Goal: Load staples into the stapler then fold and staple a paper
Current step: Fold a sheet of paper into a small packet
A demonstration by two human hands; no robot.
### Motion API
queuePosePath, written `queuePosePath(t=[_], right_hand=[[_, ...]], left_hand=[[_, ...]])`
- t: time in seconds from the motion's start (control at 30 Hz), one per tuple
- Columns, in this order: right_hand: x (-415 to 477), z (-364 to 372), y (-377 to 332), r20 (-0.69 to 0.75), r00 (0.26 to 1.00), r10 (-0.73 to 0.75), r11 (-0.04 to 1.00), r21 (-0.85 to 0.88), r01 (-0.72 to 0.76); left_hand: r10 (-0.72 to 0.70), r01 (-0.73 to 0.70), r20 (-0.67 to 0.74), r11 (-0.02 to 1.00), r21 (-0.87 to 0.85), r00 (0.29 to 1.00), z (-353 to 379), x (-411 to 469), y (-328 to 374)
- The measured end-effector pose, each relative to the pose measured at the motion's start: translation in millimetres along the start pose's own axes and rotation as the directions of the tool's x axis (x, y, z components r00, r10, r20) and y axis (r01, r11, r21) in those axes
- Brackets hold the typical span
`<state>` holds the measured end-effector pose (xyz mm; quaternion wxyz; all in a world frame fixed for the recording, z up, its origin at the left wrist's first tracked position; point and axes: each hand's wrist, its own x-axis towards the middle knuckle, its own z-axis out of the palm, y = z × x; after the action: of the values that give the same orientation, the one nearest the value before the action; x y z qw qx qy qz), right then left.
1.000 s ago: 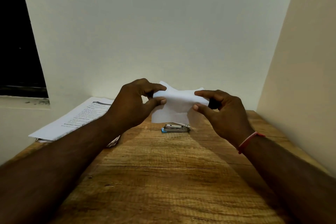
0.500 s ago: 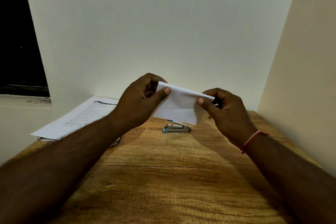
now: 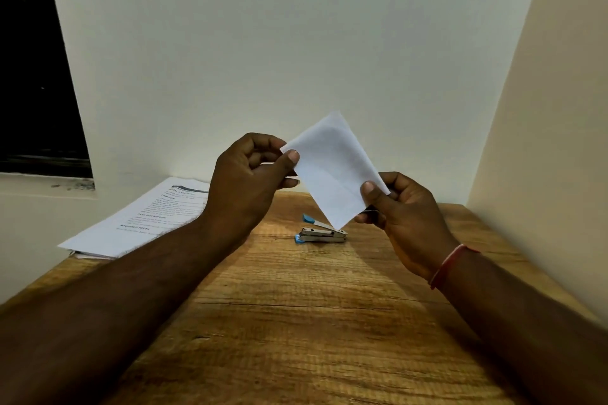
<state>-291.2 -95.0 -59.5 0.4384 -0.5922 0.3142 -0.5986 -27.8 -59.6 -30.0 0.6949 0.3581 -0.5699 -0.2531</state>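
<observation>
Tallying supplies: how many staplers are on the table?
1. The stapler lies on the table beyond the paper pinched by the left hand and right hand; printed sheets at left might hide another.

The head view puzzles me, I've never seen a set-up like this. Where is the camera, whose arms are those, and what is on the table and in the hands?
There is no machine: a person wears a wide-angle camera on the head, looking forward and down, so you see their own arms. The left hand and right hand each pinch an edge of a folded paper, held tilted above the wooden table. On the table lies a metal stapler with blue parts, untouched. At the left rests a stack of printed sheets. A red band circles the right wrist.
</observation>
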Motion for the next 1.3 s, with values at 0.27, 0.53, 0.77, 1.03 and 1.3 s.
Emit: queuePosePath(t=[0.27,0.53,0.77,1.03,1.3], right_hand=[[-8,10,-16,0.042,0.996,-0.082,0.965,-0.245,0.09],[-12,11,-29,0.124,0.989,0.078,0.994,0.072,-0.087],[-13,12,-35,0.291,0.926,0.241,0.935,0.187,-0.303],[-13,9,-35,0.38,0.882,0.281,0.899,0.217,-0.38],[-13,12,-29,0.343,0.89,0.299,0.907,0.187,-0.377]], left_hand=[[0.149,-0.167,0.106,0.968,0.187,0.983,2,-4,9],[0.088,-0.146,0.353,0.979,0.14,0.932,10,-11,6],[0.049,-0.044,0.387,0.999,-0.02,0.921,5,-10,5],[0.064,-0.045,0.424,0.997,-0.056,0.903,5,-10,8],[0.057,-0.036,0.435,0.998,-0.056,0.899,4,-10,6]])
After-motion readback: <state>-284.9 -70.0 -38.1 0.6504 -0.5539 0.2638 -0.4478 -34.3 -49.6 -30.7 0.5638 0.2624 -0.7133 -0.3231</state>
